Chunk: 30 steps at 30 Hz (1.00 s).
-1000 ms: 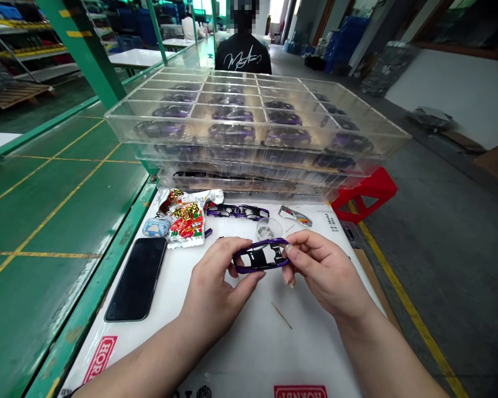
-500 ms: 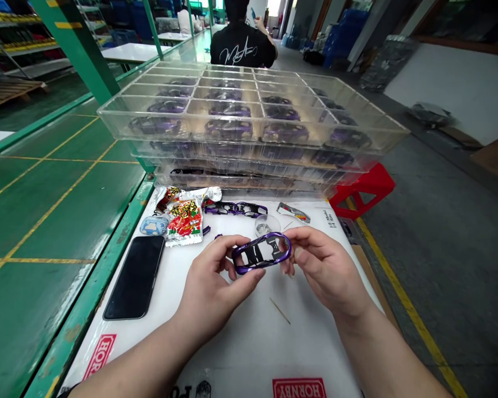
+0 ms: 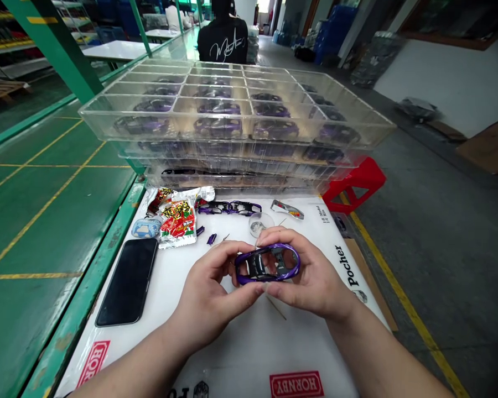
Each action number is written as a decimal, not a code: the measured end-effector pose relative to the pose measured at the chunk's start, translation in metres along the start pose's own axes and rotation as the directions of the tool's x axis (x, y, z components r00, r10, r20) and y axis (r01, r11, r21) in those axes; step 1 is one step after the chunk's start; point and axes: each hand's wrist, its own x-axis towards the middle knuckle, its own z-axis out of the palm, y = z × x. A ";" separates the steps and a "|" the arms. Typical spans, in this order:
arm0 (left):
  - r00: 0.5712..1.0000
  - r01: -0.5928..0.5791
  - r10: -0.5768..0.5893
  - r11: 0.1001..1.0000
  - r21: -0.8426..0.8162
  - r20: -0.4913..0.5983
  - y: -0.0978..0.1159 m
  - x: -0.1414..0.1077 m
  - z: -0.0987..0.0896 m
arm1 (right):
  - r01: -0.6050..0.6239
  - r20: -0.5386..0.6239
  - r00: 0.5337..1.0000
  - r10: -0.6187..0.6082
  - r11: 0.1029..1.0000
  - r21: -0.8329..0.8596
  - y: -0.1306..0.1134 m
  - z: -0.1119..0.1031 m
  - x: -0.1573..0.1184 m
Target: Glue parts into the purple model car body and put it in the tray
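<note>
Between my hands is a purple and black model car body [image 3: 256, 266], an open shell with gaps where the windows would be. My left hand [image 3: 213, 290] grips its left end, thumb along the near side and fingers behind. Closed around the right end is my right hand [image 3: 315, 273], with its thumb on the near edge and fingertips on the far edge. A thin wooden stick [image 3: 277, 308] lies just below the shell, partly covered by the right hand. Beyond the hands sit a small round clear dish [image 3: 260, 225] and a small purple part [image 3: 211, 239].
Stacked clear compartment trays [image 3: 232, 130] with purple car bodies stand at the back. Two more shells [image 3: 230, 208], snack packets [image 3: 178, 224], a blue case [image 3: 146, 227] and a phone [image 3: 127, 282] lie on the table. A red plastic stand [image 3: 359, 185] is behind right. A person [image 3: 223, 38] sits ahead.
My right hand has closed in from the right end and now grips the car body too. The shell has tilted slightly and come a little lower in view. The camera view has shifted.
</note>
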 end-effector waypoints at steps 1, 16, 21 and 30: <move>1.000 -0.011 0.011 1.000 -0.005 0.001 0.000 0.000 0.000 | 0.005 -0.001 1.000 -0.005 1.000 0.003 0.000 0.000 0.000; 0.998 -0.052 0.055 0.995 -0.081 0.035 0.000 -0.003 0.001 | 0.149 -0.061 0.986 -0.154 0.986 -0.072 -0.004 0.002 0.004; 0.996 -0.075 0.079 0.990 -0.117 0.029 -0.001 -0.004 0.003 | 0.195 -0.083 0.975 -0.204 0.975 -0.105 -0.008 0.007 0.002; 0.998 -0.035 0.045 0.981 -0.192 0.048 -0.004 -0.006 0.005 | 0.210 -0.165 0.963 -0.215 0.977 -0.046 -0.012 0.021 0.002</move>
